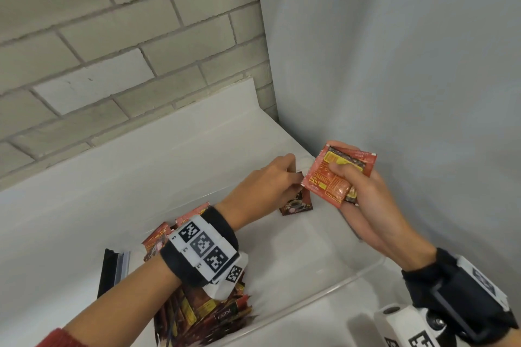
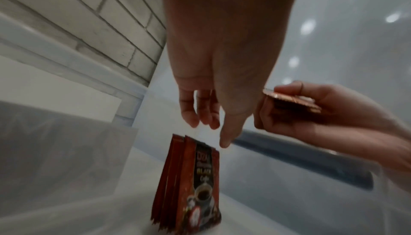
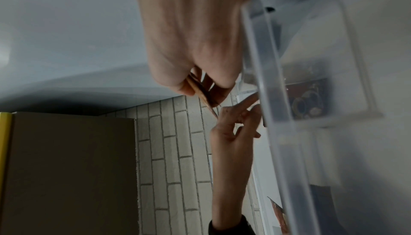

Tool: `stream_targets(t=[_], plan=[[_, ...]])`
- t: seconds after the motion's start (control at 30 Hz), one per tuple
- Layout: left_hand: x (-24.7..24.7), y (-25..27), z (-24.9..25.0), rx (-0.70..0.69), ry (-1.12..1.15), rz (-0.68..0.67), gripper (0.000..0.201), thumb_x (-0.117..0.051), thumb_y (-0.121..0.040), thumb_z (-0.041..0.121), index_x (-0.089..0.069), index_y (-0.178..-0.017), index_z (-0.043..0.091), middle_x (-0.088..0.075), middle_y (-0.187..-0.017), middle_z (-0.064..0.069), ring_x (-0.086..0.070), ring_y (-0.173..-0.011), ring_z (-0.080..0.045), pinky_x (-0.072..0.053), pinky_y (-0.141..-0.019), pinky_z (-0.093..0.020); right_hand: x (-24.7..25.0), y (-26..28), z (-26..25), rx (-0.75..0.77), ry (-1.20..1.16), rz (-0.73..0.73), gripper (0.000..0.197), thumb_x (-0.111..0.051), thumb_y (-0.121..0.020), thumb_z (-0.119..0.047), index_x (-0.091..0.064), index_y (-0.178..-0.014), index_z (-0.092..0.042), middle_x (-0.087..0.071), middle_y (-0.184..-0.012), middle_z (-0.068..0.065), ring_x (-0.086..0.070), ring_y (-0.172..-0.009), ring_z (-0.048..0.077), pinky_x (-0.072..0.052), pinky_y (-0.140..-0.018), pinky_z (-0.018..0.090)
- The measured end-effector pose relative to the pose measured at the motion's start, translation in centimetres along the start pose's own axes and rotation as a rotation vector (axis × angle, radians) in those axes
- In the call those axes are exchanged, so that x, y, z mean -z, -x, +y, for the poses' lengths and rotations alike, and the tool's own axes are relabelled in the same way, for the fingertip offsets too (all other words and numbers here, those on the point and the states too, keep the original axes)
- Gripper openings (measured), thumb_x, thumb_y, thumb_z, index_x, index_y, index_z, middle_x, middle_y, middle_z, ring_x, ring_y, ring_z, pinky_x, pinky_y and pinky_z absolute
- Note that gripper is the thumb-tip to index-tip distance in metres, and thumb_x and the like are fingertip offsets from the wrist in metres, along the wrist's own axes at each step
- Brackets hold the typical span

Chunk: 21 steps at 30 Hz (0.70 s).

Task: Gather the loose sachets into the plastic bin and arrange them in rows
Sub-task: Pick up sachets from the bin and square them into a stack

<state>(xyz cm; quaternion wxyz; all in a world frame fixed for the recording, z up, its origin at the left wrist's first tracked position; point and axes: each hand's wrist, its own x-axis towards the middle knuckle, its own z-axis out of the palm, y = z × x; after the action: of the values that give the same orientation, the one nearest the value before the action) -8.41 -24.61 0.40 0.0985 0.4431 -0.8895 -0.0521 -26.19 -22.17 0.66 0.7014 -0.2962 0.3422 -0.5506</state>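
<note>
Right hand [image 1: 363,194] grips sachets [image 1: 337,175]; left hand [image 1: 270,180], fingers loose, beside them above the bin [image 1: 338,282].

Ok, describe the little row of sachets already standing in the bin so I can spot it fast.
Find the clear plastic bin in the corner where the brick wall meets the grey wall. At its far end, just below the left hand, stands the upright row of sachets. Unlike the jumbled pile at the near end, these stand on edge, packed face to face.

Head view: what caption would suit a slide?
Right hand holds sachets while left hand reaches over the plastic bin.
</note>
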Motion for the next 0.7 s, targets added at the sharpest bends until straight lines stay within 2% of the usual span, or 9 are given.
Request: stream_targets(t=[0.07, 0.13, 0.23, 0.33, 0.4, 0.47, 0.53, 0.63, 0.7], plan=[[0.9, 0.0, -0.2, 0.058, 0.163, 0.026, 0.022, -0.051, -0.097, 0.018, -0.067, -0.111, 0.009, -0.054, -0.095, -0.004, -0.052, -0.082, -0.014, -0.045, -0.07, -0.022, -0.1, 0.1, -0.1, 0.02, 0.019, -0.034, 0.028, -0.057, -0.088, -0.006, -0.063, -0.113, -0.018, -0.071, -0.096, 0.005, -0.07, -0.089, 0.016, -0.059, -0.074, 0.03], [2.0, 0.1, 0.1, 0.104, 0.317, 0.075, 0.026, -0.045, -0.1, 0.021, -0.067, -0.108, 0.009, -0.061, -0.091, -0.003, -0.055, -0.078, -0.011, -0.044, -0.073, -0.014, -0.2, 0.3, -0.2, 0.038, 0.021, -0.071, 0.032, -0.06, -0.083, -0.009, -0.061, -0.115, -0.016, -0.071, -0.098, 0.006, -0.07, -0.091, 0.017, -0.058, -0.07, 0.027], [3.6, 0.5, 1.2, 0.246, 0.673, 0.063, 0.031, -0.04, -0.101, 0.027, -0.066, -0.096, 0.012, -0.069, -0.089, -0.01, -0.066, -0.078, -0.017, -0.055, -0.076, -0.028, -0.2, 0.3, -0.2, 0.049, 0.013, -0.102, 0.039, -0.061, -0.082, -0.011, -0.057, -0.121, -0.009, -0.071, -0.103, 0.01, -0.069, -0.096, 0.021, -0.057, -0.076, 0.027], [4.5, 1.1, 2.2, 0.357, 1.046, 0.005, 0.045, -0.04, -0.094, 0.039, -0.067, -0.106, 0.005, -0.071, -0.094, -0.018, -0.069, -0.078, -0.024, -0.058, -0.076, -0.029, -0.3, 0.3, -0.2, 0.062, 0.025, -0.114, 0.042, -0.061, -0.083, -0.012, -0.055, -0.124, -0.005, -0.07, -0.103, 0.011, -0.068, -0.096, 0.021, -0.056, -0.077, 0.026], [4.6, 1.5, 2.6, 0.389, 1.207, -0.051, 0.042, -0.049, -0.089, 0.038, -0.065, -0.109, 0.005, -0.071, -0.095, -0.021, -0.07, -0.077, -0.026, -0.058, -0.075, -0.029, -0.1, 0.3, -0.1, 0.071, 0.027, -0.121, 0.04, -0.061, -0.082, -0.013, -0.056, -0.121, -0.007, -0.071, -0.101, 0.009, -0.069, -0.094, 0.02, -0.056, -0.075, 0.025], [4.6, 1.8, 2.9, 0.393, 1.266, -0.054, 0.027, -0.062, -0.086, 0.022, -0.064, -0.108, 0.007, -0.071, -0.095, -0.021, -0.071, -0.076, -0.026, -0.058, -0.073, -0.029, -0.2, 0.3, -0.1, 0.07, 0.04, -0.137, 0.039, -0.062, -0.081, -0.015, -0.057, -0.119, -0.009, -0.071, -0.102, 0.01, -0.069, -0.095, 0.021, -0.056, -0.078, 0.027], [4.4, 2.0, 3.0, 0.394, 1.245, 0.029, 0.023, -0.068, -0.083, 0.006, -0.065, -0.106, 0.004, -0.072, -0.09, -0.019, -0.071, -0.071, -0.025, -0.059, -0.069, -0.029, -0.2, 0.3, -0.1, 0.075, 0.049, -0.144, 0.043, -0.066, -0.078, -0.02, -0.057, -0.119, -0.008, -0.071, -0.102, 0.011, -0.068, -0.096, 0.022, -0.056, -0.079, 0.028], [4.4, 2.3, 2.7, 0.362, 1.154, 0.265, 0.02, -0.068, -0.082, 0.0, -0.067, -0.102, -0.001, -0.072, -0.081, -0.018, -0.07, -0.065, -0.023, -0.058, -0.065, -0.027, -0.2, 0.3, -0.1, 0.071, 0.039, -0.14, 0.055, -0.066, -0.075, -0.035, -0.055, -0.12, -0.008, -0.07, -0.101, 0.008, -0.067, -0.096, 0.018, -0.054, -0.078, 0.024], [4.6, 2.5, 2.2, 0.303, 1.029, 0.423, 0.023, -0.069, -0.082, 0.0, -0.07, -0.105, 0.002, -0.071, -0.08, -0.016, -0.07, -0.066, -0.021, -0.057, -0.065, -0.025, -0.3, 0.3, -0.1, 0.049, 0.026, -0.123, 0.064, -0.064, -0.069, -0.055, -0.058, -0.117, -0.013, -0.067, -0.097, 0.006, -0.066, -0.091, 0.015, -0.055, -0.081, 0.026]])
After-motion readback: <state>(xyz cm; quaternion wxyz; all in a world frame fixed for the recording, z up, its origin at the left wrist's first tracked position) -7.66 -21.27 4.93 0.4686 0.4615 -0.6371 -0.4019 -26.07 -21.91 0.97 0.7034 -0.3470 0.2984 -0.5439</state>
